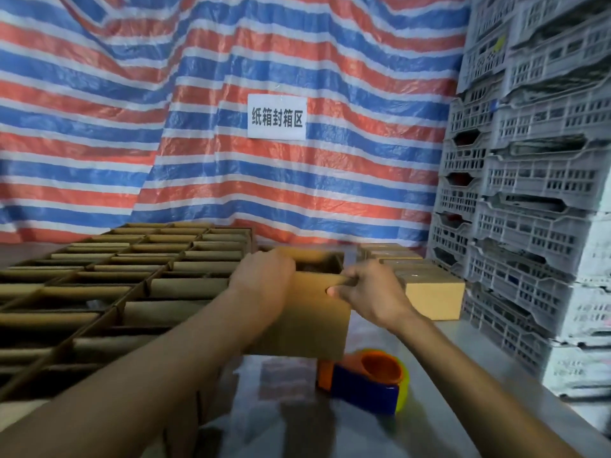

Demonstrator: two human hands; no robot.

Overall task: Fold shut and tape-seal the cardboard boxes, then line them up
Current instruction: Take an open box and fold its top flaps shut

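- Plain brown cardboard box (307,322) stands at mid-counter, top open, dark interior showing at its 12 o'clock side. Matte corrugated board, square corners, near wall flat and unmarked.
- Left hand (264,276) lies over the box's 10 o'clock top edge, grip curled down on the board there. Right hand (367,289) has its grip clamped on the 2 o'clock top edge, thumb on the near face and fingers over the rim. Judgement: the two-sided hold squares and steadies the box so the flaps can be folded in. Flaps themselves blurred; which one is in hand I cannot tell.
- Orange-and-blue plastic tape dispenser (360,381), yellowish roll on it, sits at the box's 5 o'clock, just beside its base. Likely parked there for the right hand to take once the flaps are down.
- At 9 o'clock: block of open-topped brown cardboard boxes (132,276), packed wall to wall in a grid. Unsealed stock, by my reading.
- At 2 o'clock: row of closed tan cardboard boxes (433,295), glossy tape across their tops, set end to end. Probably the finished line.
- Shiny grey metal counter (287,391), smooth and reflective; boxes should slide on it easily.
- Behind: crinkled red, white and blue striped tarpaulin (99,127) with white paper sign (276,116). At 3 o'clock: stacked grey perforated plastic crates (535,193).
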